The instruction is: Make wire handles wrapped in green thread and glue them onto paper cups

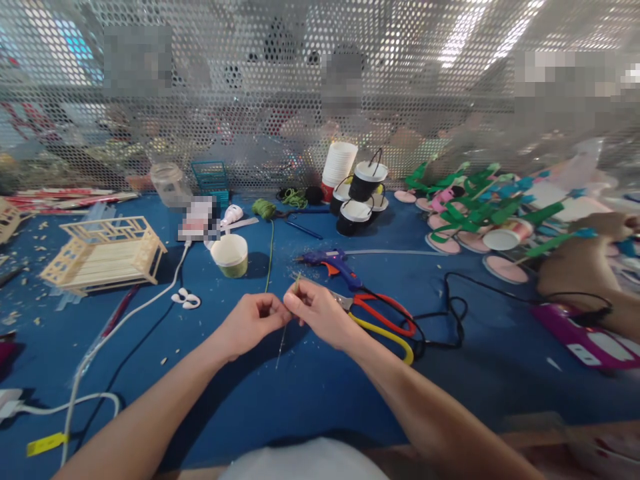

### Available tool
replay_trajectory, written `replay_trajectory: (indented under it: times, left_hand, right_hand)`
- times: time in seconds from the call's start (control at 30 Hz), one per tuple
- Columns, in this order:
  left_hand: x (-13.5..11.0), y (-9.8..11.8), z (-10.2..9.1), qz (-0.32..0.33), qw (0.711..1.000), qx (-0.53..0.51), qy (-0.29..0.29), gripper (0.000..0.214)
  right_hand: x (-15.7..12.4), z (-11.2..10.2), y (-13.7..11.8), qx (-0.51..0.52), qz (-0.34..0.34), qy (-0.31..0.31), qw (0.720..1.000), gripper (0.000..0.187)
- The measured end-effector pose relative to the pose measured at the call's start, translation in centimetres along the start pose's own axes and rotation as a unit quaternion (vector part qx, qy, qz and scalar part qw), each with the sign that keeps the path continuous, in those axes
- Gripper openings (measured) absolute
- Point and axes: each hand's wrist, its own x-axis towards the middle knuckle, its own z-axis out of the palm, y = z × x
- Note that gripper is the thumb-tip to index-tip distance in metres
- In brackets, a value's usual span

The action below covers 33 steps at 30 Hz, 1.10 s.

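My left hand (253, 323) and my right hand (320, 313) meet over the blue table, both with fingers pinched. Green yarn (271, 257) runs from a small ball (264, 209) down to behind my left fingers. A thin tan-green piece (298, 285) pokes up from my right fingertips; its kind is too small to tell. Below the fingers hangs a thin pale strand (281, 350). Beside my right hand lie scissors (385, 315) with red and yellow handles, partly hidden by the hand. Just beyond is a blue glue gun (333, 260). A paper cup (230, 255) with a greenish lower wall stands beyond my left hand.
Left stands a small wooden-stick bed (107, 257), near a white cable (135, 307). Black-and-white small buckets (355, 217) and stacked white cups (340, 167) stand at the back. Green paper plants (460, 213) crowd the right, near a purple power strip (587, 337). Perforated metal (250, 120) borders the table.
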Motion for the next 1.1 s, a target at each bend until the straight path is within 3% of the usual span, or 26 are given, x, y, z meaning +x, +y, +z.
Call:
replay_trajectory:
  times: [0.1, 0.23, 0.53, 0.93, 1.0, 1.1]
  left_hand:
    - [-0.1, 0.4, -0.2, -0.018, 1.000, -0.022, -0.012, 0.029]
    - [-0.2, 0.6, -0.7, -0.024, 0.998, -0.033, -0.040, 0.024]
    - [-0.1, 0.2, -1.0, 0.031, 0.997, 0.058, -0.035, 0.019]
    - [-0.2, 0.0, -0.3, 0.029, 0.997, 0.076, -0.006, 0.020]
    - [-0.2, 0.0, -0.3, 0.021, 0.998, 0.061, -0.005, 0.022]
    - [-0.2, 0.1, -0.2, 0.008, 1.000, 0.015, -0.015, 0.026]
  right_hand:
    - [-0.1, -0.2, -0.2, 0.080, 0.008, -0.043, 0.996, 0.025]
    - [-0.1, -0.2, -0.1, 0.082, 0.020, -0.030, 0.996, 0.026]
    - [0.1, 0.1, 0.1, -0.007, 0.007, 0.019, 1.000, 0.023]
    - [-0.1, 0.4, 0.0, -0.090, -0.011, 0.094, 0.991, 0.031]
    - [-0.2, 0.3, 0.0, -0.084, -0.010, 0.083, 0.993, 0.032]
    - [-0.2, 0.2, -0.1, 0.013, 0.004, 0.016, 1.000, 0.026]
